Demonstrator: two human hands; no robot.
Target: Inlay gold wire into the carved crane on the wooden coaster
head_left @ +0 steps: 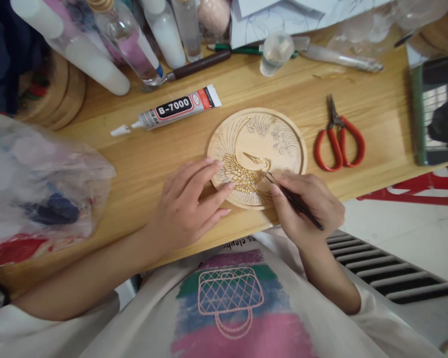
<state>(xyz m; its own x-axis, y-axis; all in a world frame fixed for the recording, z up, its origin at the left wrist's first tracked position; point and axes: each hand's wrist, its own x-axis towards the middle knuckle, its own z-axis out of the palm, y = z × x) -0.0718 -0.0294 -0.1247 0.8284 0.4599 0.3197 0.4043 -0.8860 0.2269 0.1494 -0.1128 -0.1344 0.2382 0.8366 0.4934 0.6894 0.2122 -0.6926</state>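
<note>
— On the bench [134,164], where is the wooden disc [257,143] found?

— Near the front edge, laid flat. Its face is covered with fine drawn lines; a bird [242,171] is partly outlined in gold wire, with beak, neck and feathers filled in.

— How is the grip recorded?

— Nothing is grasped by the left hand [188,201]; its fingers are spread, with some fingertips rested on the disc's left side. By the right hand [311,206], dark tweezers [300,205] are held like a pen, their tips placed at the wirework below the bird's neck. Whether wire is pinched between the tips cannot be told.

— What is noted nearby?

— Beyond the disc, to the left, a glue tube [179,108] marked B-7000 is seen, white nozzle leftward. To the right, red-handled pliers [338,136] are laid, nose pointed away. Farther back, a small clear cup [276,53] is stood just before a green pencil [218,47].
</note>
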